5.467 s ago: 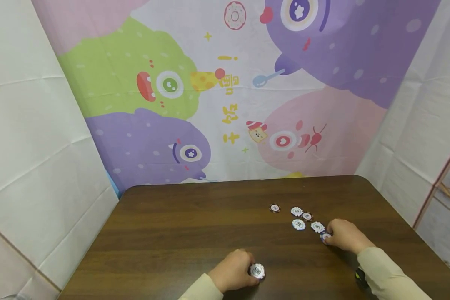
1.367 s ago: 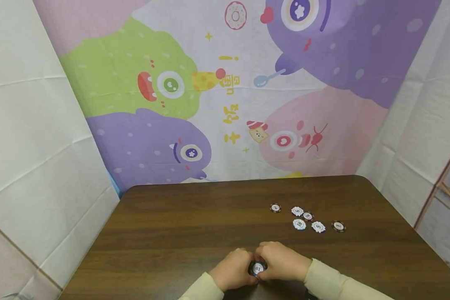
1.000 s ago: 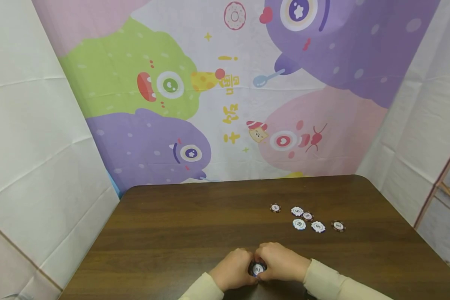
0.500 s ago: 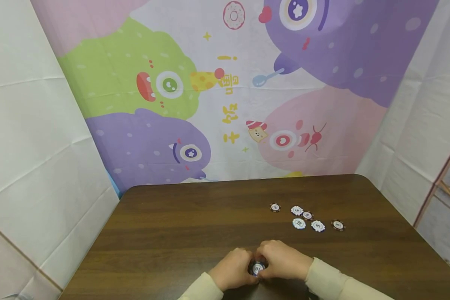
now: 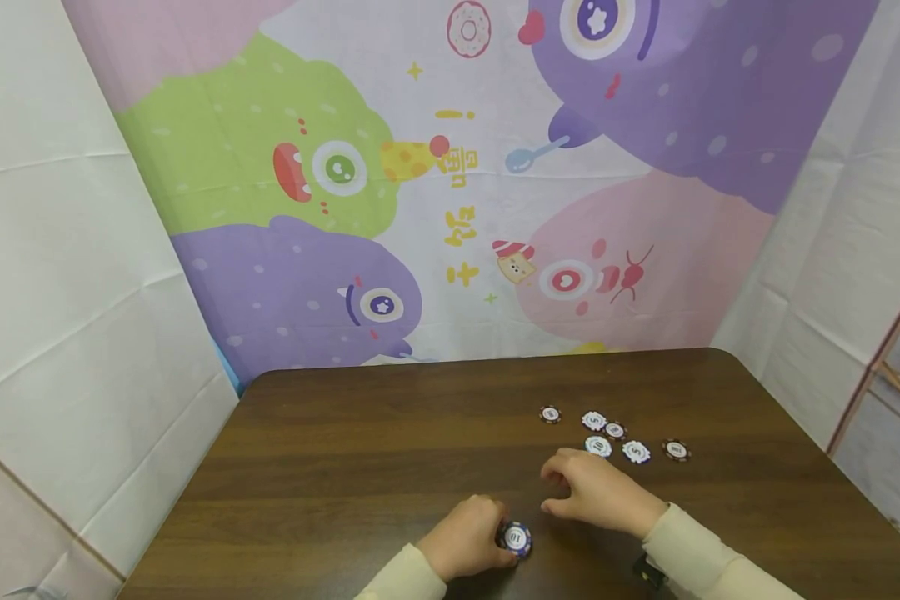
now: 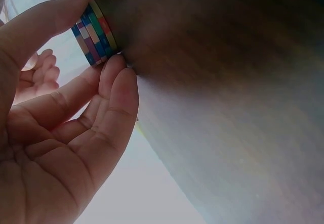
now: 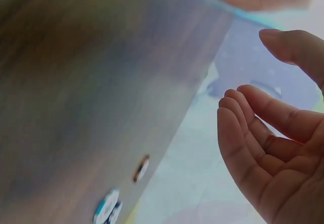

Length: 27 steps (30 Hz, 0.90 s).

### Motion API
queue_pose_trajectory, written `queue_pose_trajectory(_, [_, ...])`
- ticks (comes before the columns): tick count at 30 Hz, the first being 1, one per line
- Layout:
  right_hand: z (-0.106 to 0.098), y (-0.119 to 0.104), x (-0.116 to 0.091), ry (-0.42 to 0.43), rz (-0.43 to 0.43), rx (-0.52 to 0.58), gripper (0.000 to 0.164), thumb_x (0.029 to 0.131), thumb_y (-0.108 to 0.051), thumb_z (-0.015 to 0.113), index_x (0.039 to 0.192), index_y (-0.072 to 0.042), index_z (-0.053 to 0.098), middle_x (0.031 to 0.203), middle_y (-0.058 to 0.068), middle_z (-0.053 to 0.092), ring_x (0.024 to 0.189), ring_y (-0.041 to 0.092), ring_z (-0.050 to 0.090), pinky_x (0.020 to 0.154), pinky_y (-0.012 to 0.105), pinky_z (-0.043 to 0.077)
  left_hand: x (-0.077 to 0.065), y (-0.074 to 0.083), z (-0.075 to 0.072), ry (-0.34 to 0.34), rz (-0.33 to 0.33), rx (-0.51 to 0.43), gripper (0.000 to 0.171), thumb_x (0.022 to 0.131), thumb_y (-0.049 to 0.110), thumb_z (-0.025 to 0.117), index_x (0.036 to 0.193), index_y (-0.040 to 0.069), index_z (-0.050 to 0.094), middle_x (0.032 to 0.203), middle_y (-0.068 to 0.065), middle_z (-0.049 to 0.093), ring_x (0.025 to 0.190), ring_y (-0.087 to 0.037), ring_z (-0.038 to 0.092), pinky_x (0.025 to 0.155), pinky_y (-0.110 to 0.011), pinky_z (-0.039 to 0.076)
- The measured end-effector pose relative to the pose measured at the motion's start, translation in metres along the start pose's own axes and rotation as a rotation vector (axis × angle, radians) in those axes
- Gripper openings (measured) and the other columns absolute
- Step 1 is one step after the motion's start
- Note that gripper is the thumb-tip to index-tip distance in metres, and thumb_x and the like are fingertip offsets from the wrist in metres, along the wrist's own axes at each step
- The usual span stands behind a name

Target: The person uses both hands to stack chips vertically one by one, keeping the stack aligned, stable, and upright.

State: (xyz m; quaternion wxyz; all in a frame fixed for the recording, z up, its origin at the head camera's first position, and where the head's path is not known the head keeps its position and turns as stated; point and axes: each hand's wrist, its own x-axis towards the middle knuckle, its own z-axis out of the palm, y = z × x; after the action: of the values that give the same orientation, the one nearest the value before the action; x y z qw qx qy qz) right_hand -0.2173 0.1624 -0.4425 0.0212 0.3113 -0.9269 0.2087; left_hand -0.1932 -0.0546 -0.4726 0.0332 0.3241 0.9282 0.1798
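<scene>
My left hand (image 5: 467,540) grips a short stack of poker chips (image 5: 517,540) by its edge, thumb on one side and fingers on the other. The top chip is blue and white and marked 10. In the left wrist view, the stack's side (image 6: 95,34) shows several layers in blue, green, red, purple and cream. My right hand (image 5: 600,490) is apart from the stack, to its right and farther back, with thumb and fingers spread and nothing between them. Beyond it, a white chip marked 10 (image 5: 597,447) lies close to its knuckles in the head view.
More loose chips lie on the brown table (image 5: 345,467): two white ones marked 5 (image 5: 636,452) and several dark-edged ones, including one at the right (image 5: 676,450) and one at the left (image 5: 550,414). A printed cloth (image 5: 450,317) hangs behind the table's far edge.
A blue-edged chip went from the loose group to the top of the stack. My right hand has just let go and moved right and away. My left hand has stayed at the stack.
</scene>
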Motion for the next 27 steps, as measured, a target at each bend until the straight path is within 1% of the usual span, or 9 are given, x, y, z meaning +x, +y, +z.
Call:
queue_pose_trajectory(4, [-0.007,0.01,-0.004,0.055,0.039,-0.03,0.032,0.073,-0.029,0.074,0.096,-0.009,0.065,0.088,-0.002,0.06,0.077,0.012,0.057,0.066,0.025,0.046,0.0,0.0,0.0,0.01,0.005,0.021,0.026,0.062,0.027,0.08,0.068,0.014,0.059,0.061,0.012,0.049,0.057,-0.001,0.04,0.053,-0.018,0.035])
queue_pose_trajectory(11, [-0.021,0.027,-0.013,0.1,0.135,-0.037,0.03,0.073,-0.029,0.074,0.096,-0.012,0.064,0.089,-0.002,0.063,0.078,0.012,0.059,0.066,0.028,0.047,0.0,0.001,0.001,0.019,-0.001,0.049,0.025,0.061,0.029,0.08,0.068,0.015,0.06,0.062,0.012,0.051,0.058,-0.001,0.043,0.054,-0.018,0.036])
queue_pose_trajectory(14, [-0.026,0.037,-0.017,0.144,0.139,-0.058,0.029,0.072,-0.027,0.076,0.094,-0.011,0.064,0.087,-0.002,0.062,0.075,0.01,0.057,0.065,0.028,0.046,0.0,0.001,0.001,0.019,-0.004,0.06,0.025,0.061,0.03,0.08,0.069,0.016,0.061,0.063,0.013,0.051,0.059,-0.001,0.043,0.055,-0.018,0.036])
queue_pose_trajectory(18, [-0.033,0.05,-0.022,0.209,0.144,-0.095,0.028,0.07,-0.025,0.077,0.091,-0.01,0.065,0.082,-0.005,0.058,0.07,0.007,0.052,0.061,0.026,0.044,0.0,0.002,0.0,0.013,-0.006,0.057,0.024,0.061,0.03,0.08,0.068,0.016,0.061,0.062,0.013,0.051,0.059,-0.001,0.043,0.055,-0.018,0.036])
queue_pose_trajectory(21, [-0.038,0.061,-0.027,0.246,0.16,-0.106,0.028,0.069,-0.023,0.077,0.09,-0.008,0.065,0.082,-0.004,0.059,0.069,0.01,0.054,0.06,0.026,0.044,0.0,0.002,-0.001,0.011,-0.001,0.06,0.023,0.061,0.029,0.08,0.068,0.016,0.061,0.062,0.013,0.051,0.059,-0.001,0.043,0.055,-0.018,0.035])
queue_pose_trajectory(23, [-0.041,0.069,-0.03,0.255,0.175,-0.104,0.029,0.07,-0.023,0.076,0.091,-0.006,0.065,0.085,0.0,0.061,0.072,0.013,0.056,0.062,0.029,0.045,-0.001,0.002,-0.001,0.011,0.001,0.06,0.023,0.061,0.029,0.079,0.068,0.017,0.061,0.062,0.013,0.051,0.059,-0.001,0.043,0.055,-0.018,0.035])
queue_pose_trajectory(27, [-0.046,0.084,-0.036,0.239,0.24,-0.088,0.032,0.073,-0.024,0.075,0.095,-0.004,0.065,0.092,0.006,0.063,0.077,0.019,0.058,0.065,0.034,0.045,-0.001,0.001,-0.001,0.018,0.002,0.061,0.023,0.061,0.029,0.079,0.068,0.016,0.062,0.062,0.013,0.051,0.059,-0.001,0.043,0.056,-0.018,0.036])
